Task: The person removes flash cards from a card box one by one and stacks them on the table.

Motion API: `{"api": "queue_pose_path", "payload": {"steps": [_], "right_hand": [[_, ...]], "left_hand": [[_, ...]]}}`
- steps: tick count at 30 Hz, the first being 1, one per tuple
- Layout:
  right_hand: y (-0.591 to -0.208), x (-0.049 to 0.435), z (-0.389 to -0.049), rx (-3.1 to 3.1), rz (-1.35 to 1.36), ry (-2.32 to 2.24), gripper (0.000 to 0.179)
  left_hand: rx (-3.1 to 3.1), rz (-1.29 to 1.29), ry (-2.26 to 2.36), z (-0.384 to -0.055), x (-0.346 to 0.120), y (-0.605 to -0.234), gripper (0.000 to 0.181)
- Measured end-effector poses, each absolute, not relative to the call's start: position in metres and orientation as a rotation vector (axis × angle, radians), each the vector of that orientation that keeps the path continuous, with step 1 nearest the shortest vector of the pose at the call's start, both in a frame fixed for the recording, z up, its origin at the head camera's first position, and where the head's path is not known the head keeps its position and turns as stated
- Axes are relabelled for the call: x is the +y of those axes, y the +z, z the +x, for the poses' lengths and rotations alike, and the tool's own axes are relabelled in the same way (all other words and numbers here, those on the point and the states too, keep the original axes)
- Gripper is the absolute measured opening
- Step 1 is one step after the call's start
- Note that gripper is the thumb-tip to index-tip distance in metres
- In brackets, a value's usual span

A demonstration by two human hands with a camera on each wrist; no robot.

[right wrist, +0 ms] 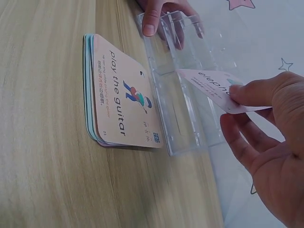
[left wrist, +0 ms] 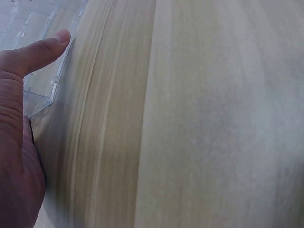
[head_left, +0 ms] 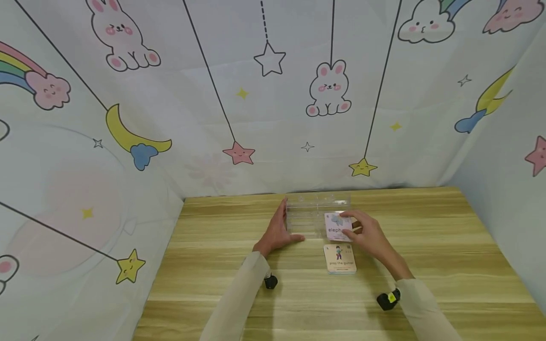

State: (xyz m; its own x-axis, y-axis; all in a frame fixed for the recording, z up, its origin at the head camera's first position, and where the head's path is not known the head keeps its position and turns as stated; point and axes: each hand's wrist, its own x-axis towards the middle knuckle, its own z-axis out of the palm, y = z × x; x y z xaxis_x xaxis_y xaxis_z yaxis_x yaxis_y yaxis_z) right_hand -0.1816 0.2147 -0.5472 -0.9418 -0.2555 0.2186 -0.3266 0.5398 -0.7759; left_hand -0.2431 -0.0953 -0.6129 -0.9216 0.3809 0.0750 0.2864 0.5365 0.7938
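Note:
My right hand (head_left: 368, 233) pinches a card (head_left: 334, 228) with an elephant picture between thumb and fingers. In the right wrist view this elephant card (right wrist: 209, 88) is tilted above a clear plastic case (right wrist: 183, 114) with several compartments. My left hand (head_left: 277, 232) braces the left side of the case (head_left: 303, 215), fingers straight along it and thumb stretched across the front edge. The left wrist view shows that thumb at the case's rim (left wrist: 59, 78). In front of the case lies a card stack (head_left: 340, 259), its top card reading "play the guitar".
The wooden table (head_left: 213, 284) extends around the case and the cards. Behind it hangs a white cloth (head_left: 273, 118) printed with rabbits, stars and moons, and it also runs along the sides. Black wrist cameras (head_left: 387, 300) sit at both sleeves.

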Motion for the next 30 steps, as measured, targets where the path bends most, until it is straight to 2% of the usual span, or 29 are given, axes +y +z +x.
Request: {"api": "queue_pose_path", "payload": {"steps": [8,15,30], "right_hand": [[-0.551,0.222,-0.174,-2.700,0.528,1.565,0.048],[-0.555,0.227,-0.168,-2.722,0.507,1.788,0.045],[-0.580,0.228,-0.155,-2.805,0.425,1.834,0.042]], "left_hand": [[2.656,0.575,1.343,-0.244,-0.095,-0.614,0.140],[2.648,0.582,1.345,-0.244,-0.095,-0.613,0.139],[2.657,0.571,1.322,-0.243,-0.096,-0.613,0.139]]}}
